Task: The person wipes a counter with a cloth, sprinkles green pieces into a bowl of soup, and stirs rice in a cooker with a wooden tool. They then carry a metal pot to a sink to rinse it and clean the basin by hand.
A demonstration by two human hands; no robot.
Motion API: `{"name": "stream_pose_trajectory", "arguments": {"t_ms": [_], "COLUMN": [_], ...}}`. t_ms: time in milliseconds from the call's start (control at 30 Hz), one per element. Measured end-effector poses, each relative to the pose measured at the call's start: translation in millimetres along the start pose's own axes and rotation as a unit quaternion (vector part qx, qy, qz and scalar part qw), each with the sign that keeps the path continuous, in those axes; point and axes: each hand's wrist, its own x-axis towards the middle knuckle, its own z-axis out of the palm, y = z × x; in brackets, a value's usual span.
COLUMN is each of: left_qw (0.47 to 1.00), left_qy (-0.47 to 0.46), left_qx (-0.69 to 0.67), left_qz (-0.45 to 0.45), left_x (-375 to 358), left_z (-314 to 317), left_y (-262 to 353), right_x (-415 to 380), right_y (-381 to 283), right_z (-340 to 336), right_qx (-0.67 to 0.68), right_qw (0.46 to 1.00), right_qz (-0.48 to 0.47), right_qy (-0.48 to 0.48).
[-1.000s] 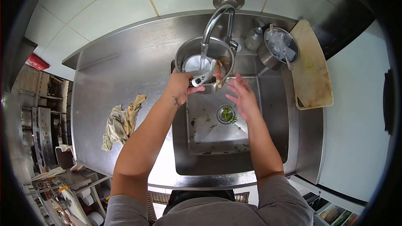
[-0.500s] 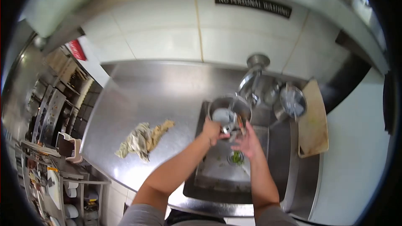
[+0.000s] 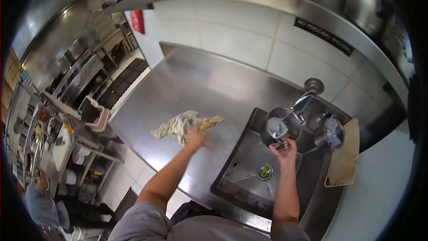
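Note:
On the steel counter lies a crumpled pale cloth with a yellowish end. My left hand is at the cloth's near side, touching or just over it; blur hides how its fingers sit. Over the sink, my right hand is palm up with curled fingers around something small and metallic that I cannot make out. Just beyond it is a round metal pot under the faucet, with a whitish item inside.
Green scraps sit in the drain of the sink. On the right are a metal container holding clear plastic and a cutting board. Above runs a steel shelf. At far left, a co-worker stands by a worktable.
My left hand has left the pot and moved left to the cloth. My right hand stays by the pot. The view has turned left, bringing the co-worker into sight.

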Motion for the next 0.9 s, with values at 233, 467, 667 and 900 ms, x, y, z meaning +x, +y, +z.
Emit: {"name": "stream_pose_trajectory", "arguments": {"t_ms": [233,467,667,900], "left_qw": [0.959,0.977,0.952,0.967], "left_qy": [0.082,0.036,-0.173,0.121], "left_qx": [0.128,0.156,0.007,-0.220], "left_qz": [-0.241,0.143,0.251,0.042], "left_x": [59.8,64.1,-7.0,29.7], "left_z": [-33.7,76.7,111.1,-103.7], "left_y": [-79.9,23.7,68.6,-46.2], "right_x": [-16.3,-27.1,-31.1,-33.2], "right_y": [5.7,14.2,13.7,6.4], "right_z": [28.9,44.0,58.3,66.1], "right_qx": [-0.011,-0.022,-0.037,-0.065], "right_qw": [0.999,0.997,0.998,0.996], "right_qz": [-0.039,-0.053,-0.042,-0.044], "right_qy": [0.019,0.054,0.032,-0.048]}}
